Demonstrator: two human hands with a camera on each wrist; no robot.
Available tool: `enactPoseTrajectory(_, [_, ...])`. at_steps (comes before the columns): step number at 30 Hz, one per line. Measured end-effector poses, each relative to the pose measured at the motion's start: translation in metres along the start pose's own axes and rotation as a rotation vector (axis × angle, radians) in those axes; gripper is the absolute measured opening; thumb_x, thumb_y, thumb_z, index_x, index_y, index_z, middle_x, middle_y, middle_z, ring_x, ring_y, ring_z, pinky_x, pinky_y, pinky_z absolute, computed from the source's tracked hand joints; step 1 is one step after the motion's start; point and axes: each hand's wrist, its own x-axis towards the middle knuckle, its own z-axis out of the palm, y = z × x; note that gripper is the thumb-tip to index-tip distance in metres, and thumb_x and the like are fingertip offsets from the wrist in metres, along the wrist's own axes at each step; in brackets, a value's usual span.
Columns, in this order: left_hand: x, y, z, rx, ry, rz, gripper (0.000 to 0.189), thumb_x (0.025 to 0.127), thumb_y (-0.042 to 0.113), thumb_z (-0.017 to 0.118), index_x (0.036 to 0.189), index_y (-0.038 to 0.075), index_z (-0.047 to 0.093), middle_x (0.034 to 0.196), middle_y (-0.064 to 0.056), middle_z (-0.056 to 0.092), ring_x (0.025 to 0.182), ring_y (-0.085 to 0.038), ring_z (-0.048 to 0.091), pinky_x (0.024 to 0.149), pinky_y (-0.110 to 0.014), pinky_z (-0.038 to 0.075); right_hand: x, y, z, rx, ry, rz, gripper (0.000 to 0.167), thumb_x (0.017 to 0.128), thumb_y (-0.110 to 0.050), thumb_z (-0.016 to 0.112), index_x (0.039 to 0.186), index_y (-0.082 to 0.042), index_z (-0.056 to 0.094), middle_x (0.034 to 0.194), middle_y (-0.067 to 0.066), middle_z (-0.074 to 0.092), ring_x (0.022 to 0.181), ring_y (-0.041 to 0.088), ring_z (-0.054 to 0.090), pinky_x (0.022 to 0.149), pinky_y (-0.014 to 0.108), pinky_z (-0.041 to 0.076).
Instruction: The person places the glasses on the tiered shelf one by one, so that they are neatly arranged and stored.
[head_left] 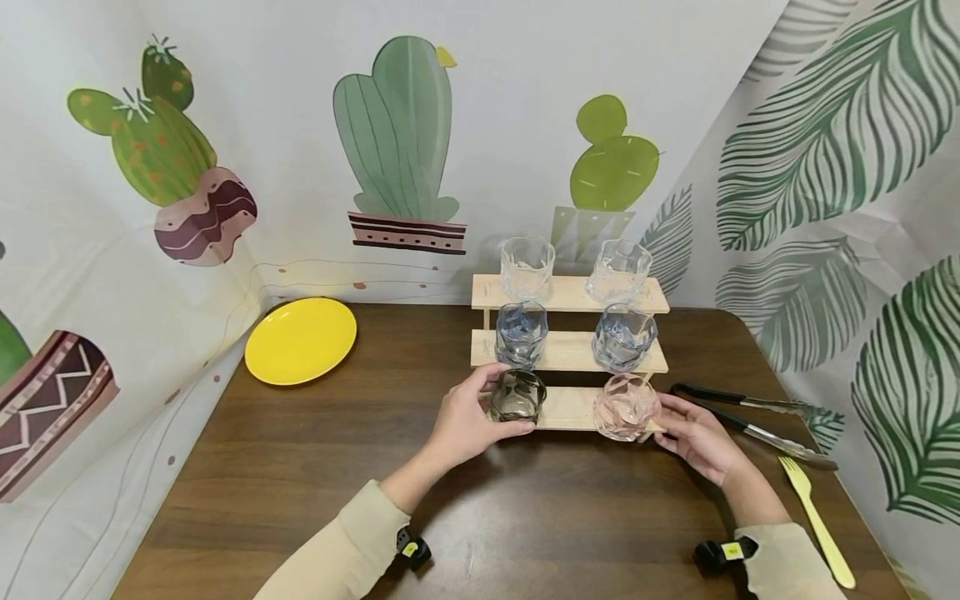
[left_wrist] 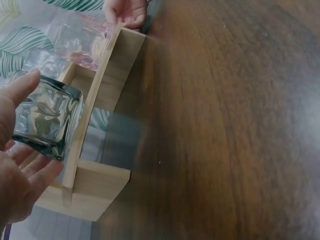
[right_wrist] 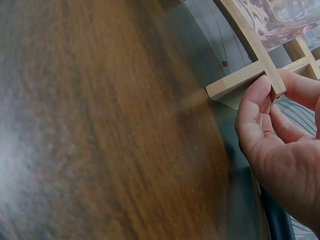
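A three-tier wooden rack (head_left: 567, 406) stands at the back of the table with glasses on each step. My left hand (head_left: 468, 417) holds a smoky grey glass (head_left: 517, 397) at the left end of the lowest step, thumb on the near side and fingers on the far side. In the left wrist view this glass (left_wrist: 46, 117) is at the step's surface. My right hand (head_left: 697, 435) pinches the right end of the lowest step (right_wrist: 276, 86) between thumb and fingers. Just beside that hand sits a pink glass (head_left: 627, 407).
Two blue glasses (head_left: 522, 335) stand on the middle step, two clear glasses (head_left: 527, 268) on the top one. A yellow plate (head_left: 302, 342) lies at the back left. To the right are black-handled tongs (head_left: 757, 429) and a yellow fork (head_left: 817, 521). A patterned cloth (head_left: 510, 125) hangs behind.
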Motion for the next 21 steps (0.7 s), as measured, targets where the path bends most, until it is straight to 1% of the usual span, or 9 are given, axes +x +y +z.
enactPoseTrajectory(8, [0.0002, -0.0008, 0.0060, -0.028, 0.027, 0.000, 0.086, 0.064, 0.037, 0.101, 0.138, 0.024, 0.058, 0.121, 0.006, 0.069, 0.108, -0.010, 0.066, 0.090, -0.029, 0.057, -0.0009, -0.0013, 0.0011, -0.006, 0.012, 0.006, 0.035, 0.106, 0.003, 0.052, 0.122, -0.025, 0.066, 0.111, -0.002, 0.071, 0.091, 0.011, 0.067, 0.079, 0.025, 0.058])
enactPoseTrajectory(15, [-0.0002, -0.0016, 0.0083, -0.008, 0.029, 0.004, 0.087, 0.066, 0.036, 0.101, 0.140, 0.024, 0.056, 0.124, 0.007, 0.066, 0.108, -0.009, 0.064, 0.089, -0.030, 0.057, -0.0015, -0.0026, 0.0006, -0.002, -0.006, 0.001, 0.035, 0.106, 0.003, 0.051, 0.123, -0.024, 0.065, 0.112, -0.002, 0.071, 0.092, 0.011, 0.067, 0.079, 0.025, 0.058])
enactPoseTrajectory(18, [-0.0009, -0.0020, 0.0090, -0.006, 0.031, 0.017, 0.088, 0.067, 0.035, 0.101, 0.141, 0.024, 0.055, 0.125, 0.006, 0.065, 0.108, -0.010, 0.064, 0.088, -0.031, 0.057, -0.0015, -0.0030, 0.0005, -0.021, -0.005, 0.003, 0.034, 0.106, 0.003, 0.051, 0.124, -0.024, 0.064, 0.112, -0.002, 0.071, 0.092, 0.011, 0.067, 0.079, 0.025, 0.058])
enactPoseTrajectory(21, [-0.0019, -0.0024, 0.0085, -0.015, 0.028, 0.019, 0.089, 0.067, 0.039, 0.100, 0.142, 0.024, 0.055, 0.127, 0.006, 0.064, 0.110, -0.011, 0.063, 0.089, -0.030, 0.057, -0.0010, -0.0041, 0.0013, -0.055, 0.019, 0.019, 0.031, 0.106, 0.000, 0.053, 0.123, -0.024, 0.063, 0.112, -0.002, 0.071, 0.093, 0.011, 0.067, 0.080, 0.026, 0.058])
